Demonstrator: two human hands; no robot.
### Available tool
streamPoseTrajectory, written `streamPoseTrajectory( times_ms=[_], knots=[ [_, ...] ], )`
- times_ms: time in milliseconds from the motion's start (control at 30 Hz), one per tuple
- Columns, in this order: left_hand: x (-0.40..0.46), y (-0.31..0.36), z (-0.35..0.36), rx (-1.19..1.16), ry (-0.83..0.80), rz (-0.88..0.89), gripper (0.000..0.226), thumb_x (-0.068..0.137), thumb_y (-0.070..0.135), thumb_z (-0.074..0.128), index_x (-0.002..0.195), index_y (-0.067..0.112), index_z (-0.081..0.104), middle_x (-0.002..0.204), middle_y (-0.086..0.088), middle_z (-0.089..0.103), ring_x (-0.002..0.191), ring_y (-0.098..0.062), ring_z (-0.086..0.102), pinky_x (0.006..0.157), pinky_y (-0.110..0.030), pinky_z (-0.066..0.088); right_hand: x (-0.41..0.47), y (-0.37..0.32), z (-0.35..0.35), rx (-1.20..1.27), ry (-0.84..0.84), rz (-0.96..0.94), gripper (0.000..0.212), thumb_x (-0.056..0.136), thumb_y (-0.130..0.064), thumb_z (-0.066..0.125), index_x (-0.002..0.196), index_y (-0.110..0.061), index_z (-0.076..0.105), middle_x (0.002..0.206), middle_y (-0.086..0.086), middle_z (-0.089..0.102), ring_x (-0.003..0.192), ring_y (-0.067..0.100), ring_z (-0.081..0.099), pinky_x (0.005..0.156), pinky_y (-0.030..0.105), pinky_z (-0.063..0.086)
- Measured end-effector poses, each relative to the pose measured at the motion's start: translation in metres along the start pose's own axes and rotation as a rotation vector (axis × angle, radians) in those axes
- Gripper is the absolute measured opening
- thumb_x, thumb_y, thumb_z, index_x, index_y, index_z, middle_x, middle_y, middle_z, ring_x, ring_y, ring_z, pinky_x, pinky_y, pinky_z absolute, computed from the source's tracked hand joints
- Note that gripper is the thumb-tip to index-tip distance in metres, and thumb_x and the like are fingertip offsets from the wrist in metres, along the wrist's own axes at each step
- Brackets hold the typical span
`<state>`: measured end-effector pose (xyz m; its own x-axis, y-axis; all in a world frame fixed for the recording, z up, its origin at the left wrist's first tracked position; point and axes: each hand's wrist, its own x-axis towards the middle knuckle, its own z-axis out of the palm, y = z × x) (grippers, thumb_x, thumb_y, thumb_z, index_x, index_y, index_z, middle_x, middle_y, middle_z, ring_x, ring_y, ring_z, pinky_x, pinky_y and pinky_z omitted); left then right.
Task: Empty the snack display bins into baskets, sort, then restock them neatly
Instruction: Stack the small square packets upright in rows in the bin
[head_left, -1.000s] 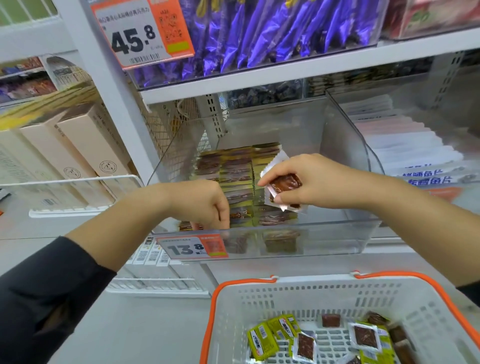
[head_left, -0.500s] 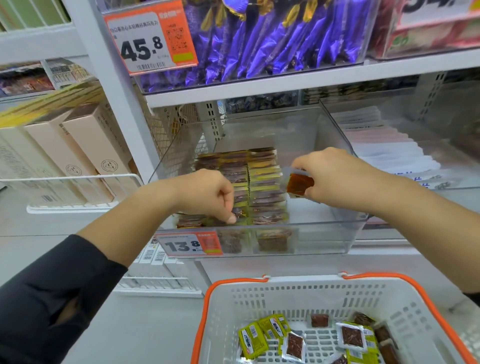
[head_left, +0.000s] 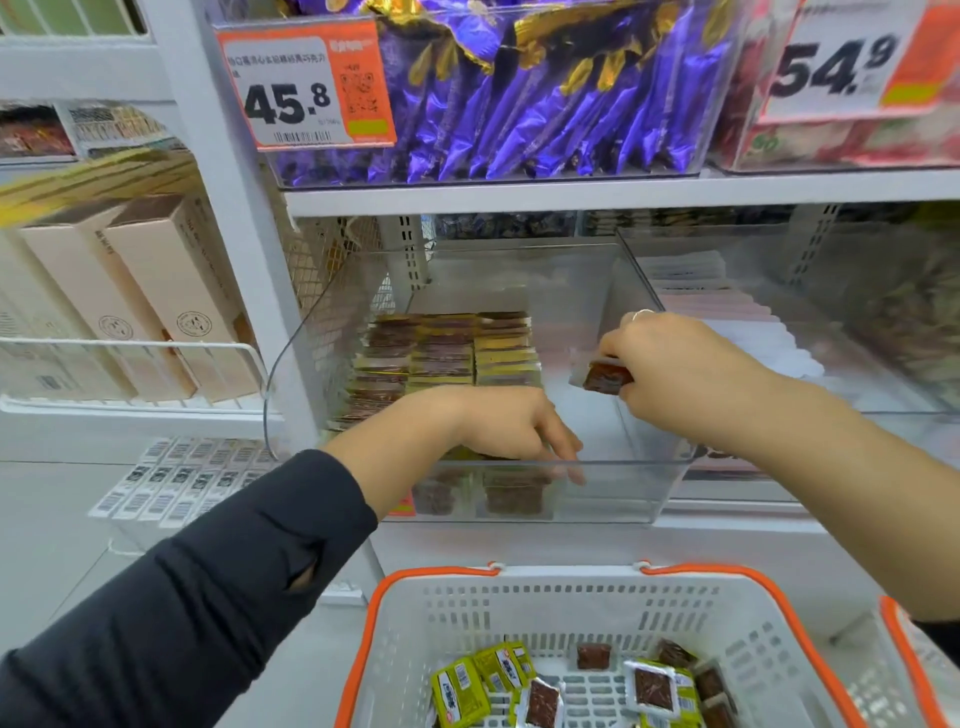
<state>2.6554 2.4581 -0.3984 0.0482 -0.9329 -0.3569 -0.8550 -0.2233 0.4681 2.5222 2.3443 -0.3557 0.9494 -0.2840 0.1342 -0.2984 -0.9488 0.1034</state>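
Right hand (head_left: 675, 379) pinching a brown snack packet (head_left: 605, 376) over the clear bin (head_left: 613, 499). Left hand (head_left: 511, 431), fingers loose, touching stacked packets (head_left: 452, 348) near the bin's front edge.

Two hands (head_left: 511, 423) reach into one clear display bin (head_left: 597, 499), one white basket (head_left: 519, 608) sits below, and two orange price tags (head_left: 304, 88) hang above.

Both arms reach forward from the lower corners. The left arm wears a dark long sleeve (head_left: 171, 603) pushed up to mid-forearm, the forearm bare beyond it. The left hand (head_left: 511, 428) is palm down, its fingers (head_left: 563, 457) loosely extended and pointing down to the right, gripping nothing visible. The right forearm is bare. The right hand (head_left: 675, 369) is held higher, a thin ring on one finger, its curled fingers pinching a small dark reddish-brown square snack packet (head_left: 605, 376).
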Motion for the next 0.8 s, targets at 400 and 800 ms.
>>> streamPoseTrajectory(
  times_ms=[400,800],
  knots=[
    [-0.014,-0.012,-0.001,-0.097,0.221,-0.058,0.019,0.095,0.018,0.058,0.103,0.021,0.075,0.123,0.006,0.066,0.120,-0.004,0.054,0.105,-0.029,0.040,-0.001,0.001,0.000,0.109,-0.042,0.044,0.010,0.090,-0.011,0.052,0.093,-0.015,0.043,0.091,0.007,0.053,0.081,0.026,0.043,0.064,0.031,0.032],
    [-0.019,-0.059,0.009,0.116,0.494,-0.343,0.056,0.099,0.045,0.044,0.148,0.020,0.034,0.154,-0.004,0.033,0.142,-0.021,0.027,0.114,-0.030,0.024,0.115,-0.007,0.056,0.225,-0.142,0.405,0.012,0.093,-0.007,0.048,0.100,-0.003,0.057,0.109,0.017,0.060,0.103,0.033,0.058,0.072,0.031,0.042]
  ],
)
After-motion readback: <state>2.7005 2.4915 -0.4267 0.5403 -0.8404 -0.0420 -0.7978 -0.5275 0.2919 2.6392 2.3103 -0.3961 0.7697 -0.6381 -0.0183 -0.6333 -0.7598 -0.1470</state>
